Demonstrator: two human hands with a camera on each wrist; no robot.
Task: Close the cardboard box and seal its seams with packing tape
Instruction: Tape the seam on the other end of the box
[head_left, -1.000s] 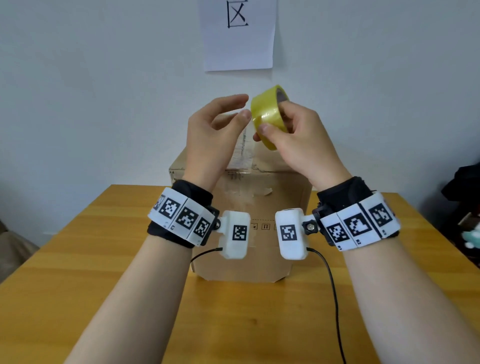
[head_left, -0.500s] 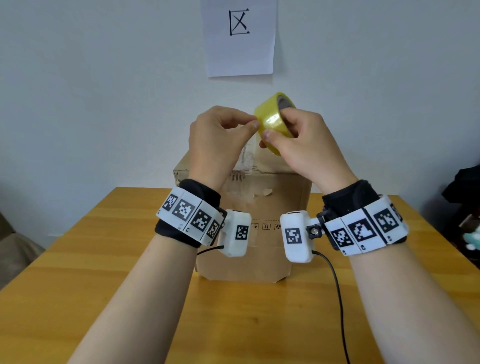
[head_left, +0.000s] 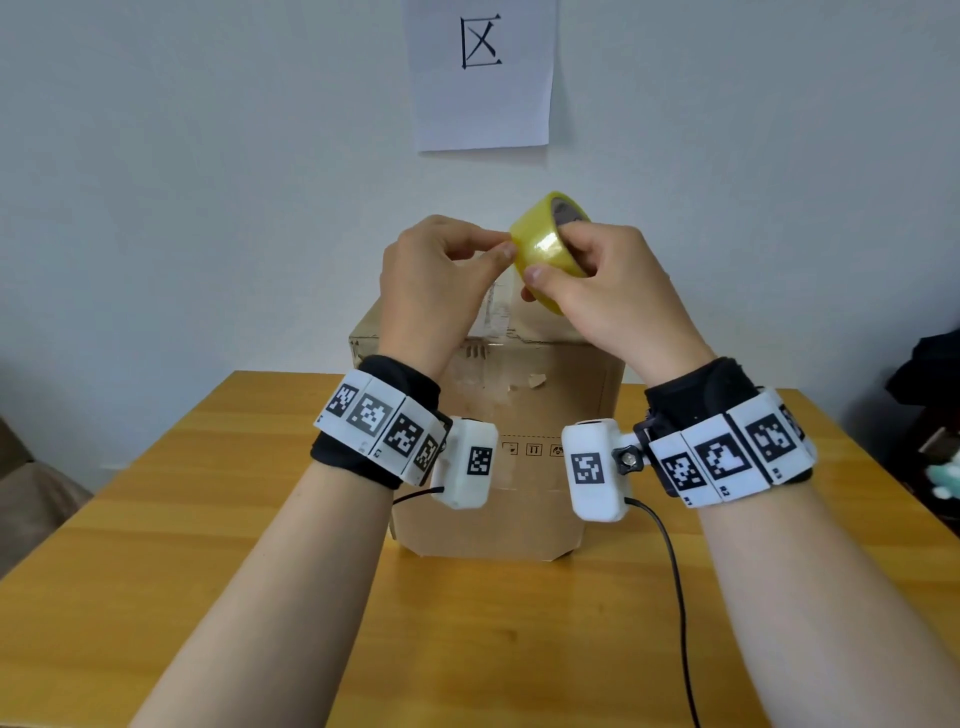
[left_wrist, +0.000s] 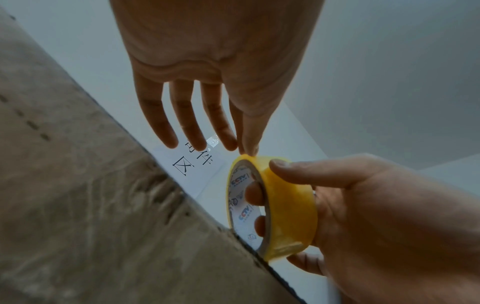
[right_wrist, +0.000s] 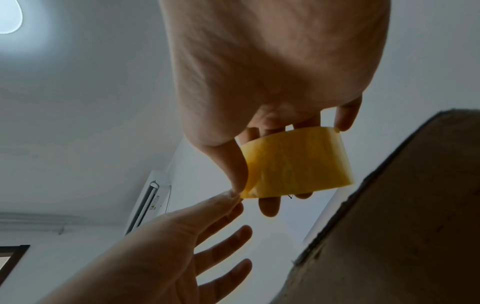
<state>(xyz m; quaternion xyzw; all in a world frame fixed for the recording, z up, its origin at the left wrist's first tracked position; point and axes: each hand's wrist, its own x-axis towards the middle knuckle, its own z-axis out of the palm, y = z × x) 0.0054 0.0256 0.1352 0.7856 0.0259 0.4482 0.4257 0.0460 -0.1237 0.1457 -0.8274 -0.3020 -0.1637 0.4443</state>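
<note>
Right hand (head_left: 613, 291) fingers wrapped through tape roll (head_left: 545, 244); left hand (head_left: 436, 280) fingertips pinching its edge.

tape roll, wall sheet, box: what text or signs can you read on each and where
"区" on the white paper sheet taped to the wall; in the left wrist view more characters stand above it, partly hidden by fingers, not surely readable.
"CCTV" printed twice on the inner core of the yellow tape roll; the smaller print beside it is too blurred.
Small handling symbols in a row on the cardboard box front: too small to read.
Square black-and-white markers on the wristbands: patterns, no words.
</note>
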